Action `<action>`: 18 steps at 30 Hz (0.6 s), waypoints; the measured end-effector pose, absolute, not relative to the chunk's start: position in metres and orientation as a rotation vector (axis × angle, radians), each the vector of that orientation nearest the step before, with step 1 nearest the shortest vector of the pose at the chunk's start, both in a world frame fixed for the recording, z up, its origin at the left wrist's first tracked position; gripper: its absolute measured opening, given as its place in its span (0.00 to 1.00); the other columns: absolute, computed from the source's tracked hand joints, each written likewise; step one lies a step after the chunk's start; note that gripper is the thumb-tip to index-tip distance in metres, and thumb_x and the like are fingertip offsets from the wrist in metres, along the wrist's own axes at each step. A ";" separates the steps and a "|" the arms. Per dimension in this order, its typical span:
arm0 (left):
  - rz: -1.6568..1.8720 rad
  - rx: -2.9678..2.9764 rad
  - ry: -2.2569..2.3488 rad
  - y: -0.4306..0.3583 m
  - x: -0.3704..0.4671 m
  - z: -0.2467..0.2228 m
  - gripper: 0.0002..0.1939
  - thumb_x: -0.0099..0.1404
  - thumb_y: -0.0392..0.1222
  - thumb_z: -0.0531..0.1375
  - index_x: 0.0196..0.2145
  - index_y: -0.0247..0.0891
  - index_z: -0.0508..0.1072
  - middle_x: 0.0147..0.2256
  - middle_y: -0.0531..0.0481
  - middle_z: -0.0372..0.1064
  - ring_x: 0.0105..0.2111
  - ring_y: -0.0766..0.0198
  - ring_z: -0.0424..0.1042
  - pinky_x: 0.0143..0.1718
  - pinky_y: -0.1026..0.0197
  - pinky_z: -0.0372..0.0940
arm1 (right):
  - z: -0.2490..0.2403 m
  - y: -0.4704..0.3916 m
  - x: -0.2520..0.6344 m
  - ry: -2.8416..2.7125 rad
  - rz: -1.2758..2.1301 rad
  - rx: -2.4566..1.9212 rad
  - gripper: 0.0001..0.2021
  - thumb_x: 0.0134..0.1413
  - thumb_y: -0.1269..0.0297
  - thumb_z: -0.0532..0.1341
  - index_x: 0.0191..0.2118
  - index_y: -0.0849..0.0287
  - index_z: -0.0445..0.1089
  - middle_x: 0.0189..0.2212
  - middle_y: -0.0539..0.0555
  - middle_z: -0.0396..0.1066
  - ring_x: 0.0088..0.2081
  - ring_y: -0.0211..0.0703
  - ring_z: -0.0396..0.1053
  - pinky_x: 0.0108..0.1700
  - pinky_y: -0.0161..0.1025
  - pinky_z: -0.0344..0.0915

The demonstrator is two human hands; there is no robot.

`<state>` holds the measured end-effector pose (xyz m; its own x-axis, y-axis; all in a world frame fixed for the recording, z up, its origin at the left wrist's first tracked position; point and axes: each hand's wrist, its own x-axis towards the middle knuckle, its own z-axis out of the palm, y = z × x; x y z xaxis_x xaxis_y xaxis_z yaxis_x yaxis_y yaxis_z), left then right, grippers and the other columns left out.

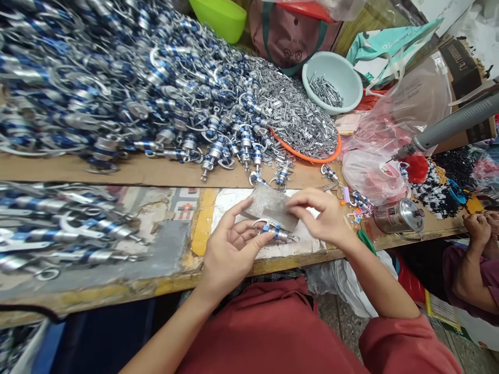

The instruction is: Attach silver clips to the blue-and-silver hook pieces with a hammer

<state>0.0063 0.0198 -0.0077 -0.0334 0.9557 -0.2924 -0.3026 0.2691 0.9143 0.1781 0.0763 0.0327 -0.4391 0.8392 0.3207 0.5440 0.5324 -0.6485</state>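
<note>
My left hand (234, 244) is closed around a small blue-and-silver metal fitting (278, 231), with a curved silver arm at one end and a ring at the other. The fitting lies tilted just in front of a worn grey metal block (268, 202). Over the block's right side, my right hand (322, 215) has thumb and fingers pinched together. Whatever is between those fingertips is too small or hidden to make out. A white board (230, 200) lies under the block. Several similar fittings (214, 156) lie just beyond it.
A large heap of fittings (128, 88) covers the back left; more lie at the front left (78, 228). An orange-rimmed tray (327, 157) holds small metal plates, a pale bowl (353, 93) screws. A power screwdriver (448, 124) hangs right, above a metal canister (393, 215). Another person's hands (481, 226) are far right.
</note>
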 end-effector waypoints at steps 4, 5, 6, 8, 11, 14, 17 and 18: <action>1.190 0.746 1.158 0.020 0.007 -0.006 0.40 0.46 0.41 0.69 0.55 0.33 0.59 0.27 0.52 0.72 0.32 0.63 0.74 0.38 0.59 0.71 | 0.029 0.059 0.167 -2.356 0.402 -0.918 0.11 0.56 0.76 0.52 0.38 0.62 0.72 0.32 0.56 0.74 0.35 0.39 0.70 0.37 0.34 0.68; 1.192 0.740 1.150 0.020 0.008 -0.006 0.41 0.45 0.41 0.69 0.55 0.33 0.58 0.27 0.51 0.72 0.32 0.63 0.74 0.38 0.59 0.71 | 0.028 0.058 0.167 -2.408 0.328 -0.906 0.12 0.56 0.76 0.52 0.39 0.62 0.72 0.32 0.56 0.73 0.35 0.40 0.69 0.37 0.35 0.68; 1.193 0.732 1.141 0.020 0.008 -0.006 0.42 0.45 0.42 0.69 0.55 0.33 0.58 0.27 0.51 0.72 0.32 0.63 0.74 0.38 0.59 0.71 | 0.028 0.057 0.168 -2.457 0.250 -0.911 0.13 0.56 0.77 0.51 0.38 0.62 0.72 0.32 0.57 0.73 0.35 0.40 0.69 0.36 0.36 0.67; 1.195 0.712 1.121 0.020 0.008 -0.007 0.43 0.44 0.42 0.69 0.56 0.32 0.58 0.27 0.51 0.72 0.32 0.63 0.73 0.37 0.59 0.71 | 0.030 0.056 0.171 -2.529 0.110 -0.938 0.14 0.54 0.79 0.51 0.36 0.62 0.72 0.30 0.56 0.73 0.34 0.41 0.69 0.36 0.37 0.66; 1.211 0.698 1.110 0.020 0.008 -0.009 0.42 0.45 0.41 0.69 0.56 0.33 0.58 0.27 0.52 0.72 0.31 0.64 0.72 0.36 0.59 0.72 | 0.031 0.054 0.172 -2.512 0.016 -0.933 0.15 0.54 0.80 0.50 0.36 0.62 0.72 0.30 0.55 0.74 0.34 0.41 0.69 0.35 0.37 0.65; 1.232 0.715 1.118 0.019 0.007 -0.009 0.40 0.45 0.40 0.69 0.55 0.33 0.59 0.27 0.52 0.72 0.31 0.64 0.72 0.37 0.59 0.71 | 0.029 0.052 0.166 -2.457 -0.024 -0.881 0.13 0.56 0.77 0.51 0.36 0.61 0.72 0.30 0.54 0.74 0.34 0.39 0.68 0.36 0.36 0.64; 1.237 0.725 1.127 0.019 0.008 -0.008 0.39 0.45 0.40 0.68 0.54 0.33 0.60 0.27 0.52 0.72 0.30 0.65 0.72 0.36 0.61 0.71 | 0.027 0.048 0.158 -2.510 -0.095 -0.868 0.12 0.58 0.76 0.51 0.34 0.62 0.72 0.28 0.54 0.73 0.32 0.40 0.67 0.34 0.37 0.62; 1.237 0.723 1.129 0.019 0.008 -0.008 0.39 0.45 0.39 0.68 0.54 0.33 0.60 0.26 0.53 0.72 0.30 0.66 0.72 0.36 0.61 0.70 | 0.027 0.046 0.156 -2.535 -0.118 -0.879 0.12 0.58 0.76 0.51 0.33 0.62 0.72 0.28 0.54 0.72 0.31 0.40 0.66 0.33 0.37 0.62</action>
